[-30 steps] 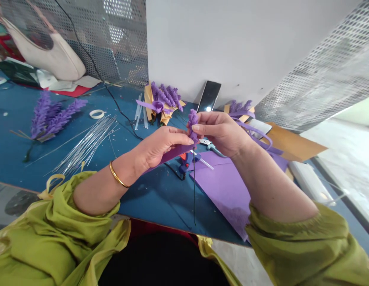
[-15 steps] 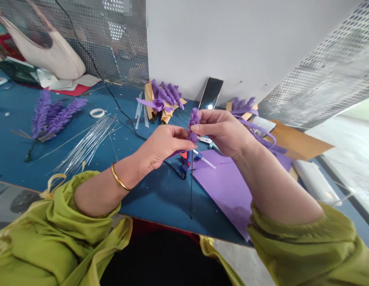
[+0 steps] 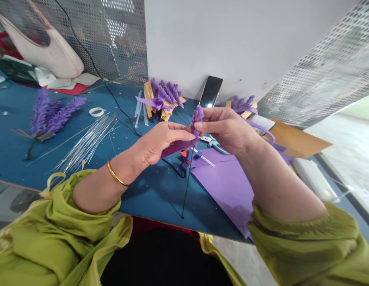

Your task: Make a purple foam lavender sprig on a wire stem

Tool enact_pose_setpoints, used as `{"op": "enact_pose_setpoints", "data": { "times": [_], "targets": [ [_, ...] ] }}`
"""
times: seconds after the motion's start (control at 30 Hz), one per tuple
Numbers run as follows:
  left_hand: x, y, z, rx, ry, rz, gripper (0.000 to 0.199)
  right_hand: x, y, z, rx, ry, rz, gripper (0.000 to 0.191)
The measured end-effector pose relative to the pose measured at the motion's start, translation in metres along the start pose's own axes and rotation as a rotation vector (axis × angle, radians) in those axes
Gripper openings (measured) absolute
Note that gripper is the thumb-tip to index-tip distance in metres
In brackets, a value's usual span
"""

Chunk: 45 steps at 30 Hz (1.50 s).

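Between my two hands, above the blue table, is a purple craft lavender flower (image 3: pixel 197 116) on a thin dark green wire stem (image 3: pixel 188 183). My right hand (image 3: pixel 229 129) pinches the flower head from the right with thumb and fingertips. From the left, my left hand (image 3: pixel 163 141) closes on the purple strip (image 3: pixel 180 147) that runs from the flower's lower end under my palm. The stem hangs down and tilts toward me. Just beneath my hands lies a blue glue gun (image 3: pixel 187 162) with a clear glue stick. Light blue scissors (image 3: pixel 216 144) lie partly behind my right hand.
Purple sheets (image 3: pixel 223 178) spread toward the table's front edge. Leftward are wires (image 3: pixel 86 143), a tape roll (image 3: pixel 96 112) and finished lavender stems (image 3: pixel 52 115). A wrapped bouquet (image 3: pixel 163 95) and a phone (image 3: pixel 212 90) stand by the white panel. A black cord (image 3: pixel 113 99) crosses the table.
The flower has tilted and risen slightly, its stem's lower end swinging left. My left fingers have shifted up on it, and more of the purple strip and the scissors shows.
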<state>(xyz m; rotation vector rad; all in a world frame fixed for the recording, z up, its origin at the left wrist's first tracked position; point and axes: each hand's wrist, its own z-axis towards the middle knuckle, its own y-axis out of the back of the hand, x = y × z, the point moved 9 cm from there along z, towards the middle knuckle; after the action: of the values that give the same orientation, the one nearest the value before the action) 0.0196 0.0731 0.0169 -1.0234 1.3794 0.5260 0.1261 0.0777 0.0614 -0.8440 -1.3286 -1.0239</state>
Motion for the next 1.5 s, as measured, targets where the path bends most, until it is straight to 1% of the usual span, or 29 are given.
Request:
{"op": "enact_pose_setpoints", "data": {
  "times": [0.07, 0.2, 0.4, 0.53, 0.67, 0.77, 0.87, 0.93, 1.03, 1.17, 1.3, 1.37, 1.4, 1.5],
  "targets": [
    [0.000, 0.000, 0.000, 0.001, 0.010, 0.011, 0.009, 0.001, 0.001, 0.000, 0.002, 0.007, -0.009, 0.025],
    [0.001, 0.000, 0.000, -0.004, 0.035, 0.027, 0.011, 0.004, 0.003, 0.000, -0.032, 0.023, -0.063, 0.030],
    [-0.002, -0.001, -0.001, 0.026, -0.023, 0.061, 0.020, 0.004, 0.000, 0.001, -0.051, 0.014, -0.075, 0.026],
    [-0.001, 0.001, -0.001, -0.010, -0.034, 0.095, 0.024, 0.001, 0.000, 0.003, -0.055, 0.009, -0.088, 0.028],
    [-0.001, 0.001, -0.001, -0.039, -0.056, 0.119, 0.026, 0.000, 0.001, 0.004, -0.096, 0.013, -0.129, 0.033],
    [-0.001, 0.001, 0.000, -0.046, -0.073, 0.115, 0.028, -0.001, 0.000, 0.004, -0.117, 0.009, -0.142, 0.031],
    [0.000, 0.002, 0.000, -0.037, -0.056, 0.084, 0.025, -0.002, 0.001, 0.004, -0.130, 0.011, -0.116, 0.026],
    [0.002, 0.002, 0.001, -0.020, -0.023, 0.053, 0.022, -0.003, 0.000, 0.004, -0.118, 0.000, -0.053, 0.023],
    [0.004, 0.001, 0.001, 0.036, 0.032, 0.021, 0.022, -0.007, -0.003, 0.003, -0.062, -0.051, 0.042, 0.022],
    [0.006, -0.002, -0.001, 0.102, 0.079, 0.032, 0.025, -0.012, -0.007, 0.002, 0.007, -0.108, 0.056, 0.021],
    [0.009, -0.003, -0.001, 0.102, 0.095, 0.055, 0.023, -0.015, -0.011, 0.003, 0.034, -0.127, 0.059, 0.024],
    [0.007, 0.000, 0.000, 0.062, 0.079, 0.032, 0.022, -0.013, -0.009, 0.003, -0.005, -0.096, 0.069, 0.027],
    [0.005, 0.002, 0.000, 0.032, 0.057, 0.008, 0.021, -0.012, -0.006, 0.002, -0.050, -0.066, 0.073, 0.029],
    [-0.005, 0.012, 0.001, -0.073, -0.032, -0.107, 0.016, -0.010, 0.003, -0.008, -0.235, 0.023, 0.039, 0.033]
  ]
}}
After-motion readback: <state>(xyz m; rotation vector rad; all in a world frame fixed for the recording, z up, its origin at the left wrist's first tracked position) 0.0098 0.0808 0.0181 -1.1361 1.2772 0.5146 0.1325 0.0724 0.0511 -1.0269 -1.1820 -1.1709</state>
